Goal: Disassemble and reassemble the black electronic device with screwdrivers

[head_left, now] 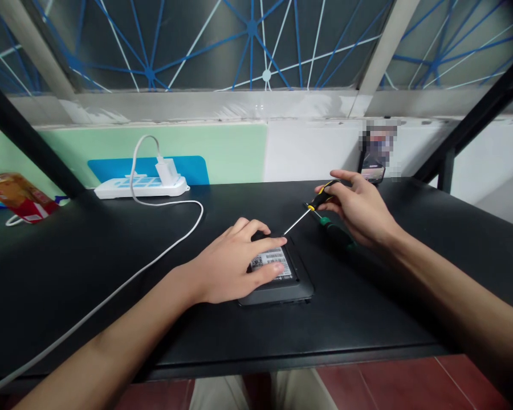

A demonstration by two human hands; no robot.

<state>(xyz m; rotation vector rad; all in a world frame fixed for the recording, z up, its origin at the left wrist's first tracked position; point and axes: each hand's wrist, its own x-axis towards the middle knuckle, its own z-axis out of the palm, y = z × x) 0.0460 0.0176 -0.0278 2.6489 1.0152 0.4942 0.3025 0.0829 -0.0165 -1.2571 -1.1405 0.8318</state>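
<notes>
A flat black device (277,295) with a white barcode label (277,259) lies on the dark table in the head view. Spread over its top, my left hand (239,259) rests with the fingers apart and covers part of the label. My right hand (359,202) grips the yellow-and-black handle of a screwdriver (298,222). The tip of its thin metal shaft reaches the device's far edge, close to my left index fingertip. Below my right hand, a second screwdriver (337,232) with a green-and-black handle lies on the table.
A white power strip (145,187) with a plugged-in charger (167,172) sits at the back left. Its white cable (166,250) runs across the table's left side. A bottle (19,193) lies tilted at far left. A phone (374,156) leans against the wall at back right.
</notes>
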